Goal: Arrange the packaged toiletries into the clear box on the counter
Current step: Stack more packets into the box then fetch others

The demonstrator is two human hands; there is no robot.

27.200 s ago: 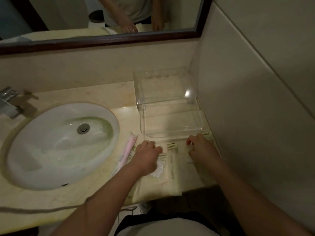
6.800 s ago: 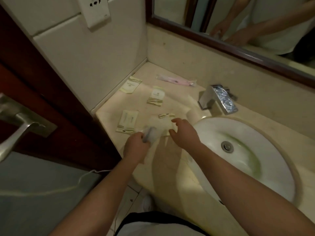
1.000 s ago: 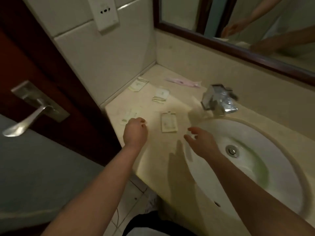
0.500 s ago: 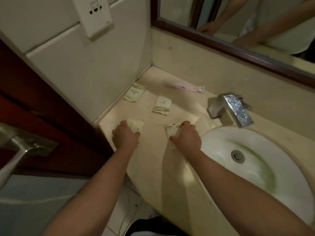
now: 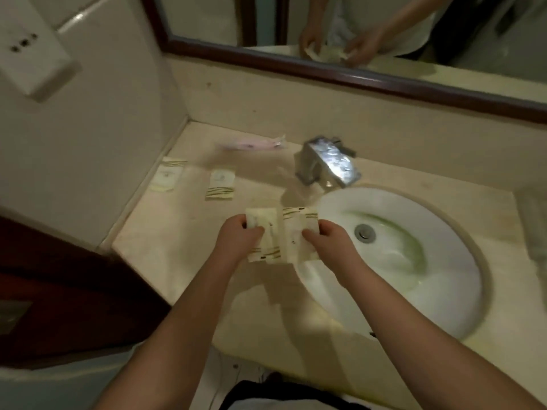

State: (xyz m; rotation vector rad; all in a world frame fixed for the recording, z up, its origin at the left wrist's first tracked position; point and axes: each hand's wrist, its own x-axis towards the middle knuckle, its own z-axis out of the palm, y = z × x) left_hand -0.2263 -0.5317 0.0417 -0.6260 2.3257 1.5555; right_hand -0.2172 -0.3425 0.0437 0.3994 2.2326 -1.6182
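Both hands are raised above the counter's front edge, each holding a cream toiletry packet with striped ends. My left hand [image 5: 236, 241] grips the left packet [image 5: 264, 222]. My right hand [image 5: 331, 242] grips the right packet [image 5: 297, 232], and the two packets overlap side by side. Two more cream packets lie flat on the counter, one by the left wall [image 5: 167, 176] and one further right [image 5: 221, 184]. A pink wrapped toothbrush [image 5: 254, 143] lies near the back wall. The clear box is out of view.
A white oval sink [image 5: 399, 261] fills the counter's right half, with a chrome faucet [image 5: 328, 162] behind it. The beige counter [image 5: 165, 241] ends at a tiled wall on the left, beside a dark wooden door [image 5: 59, 291]. A mirror [image 5: 355, 31] hangs above.
Half a second ago both hands were pressed on packets lying on the counter. Now each hand has lifted its packet, and the two packets have come together in front of me.
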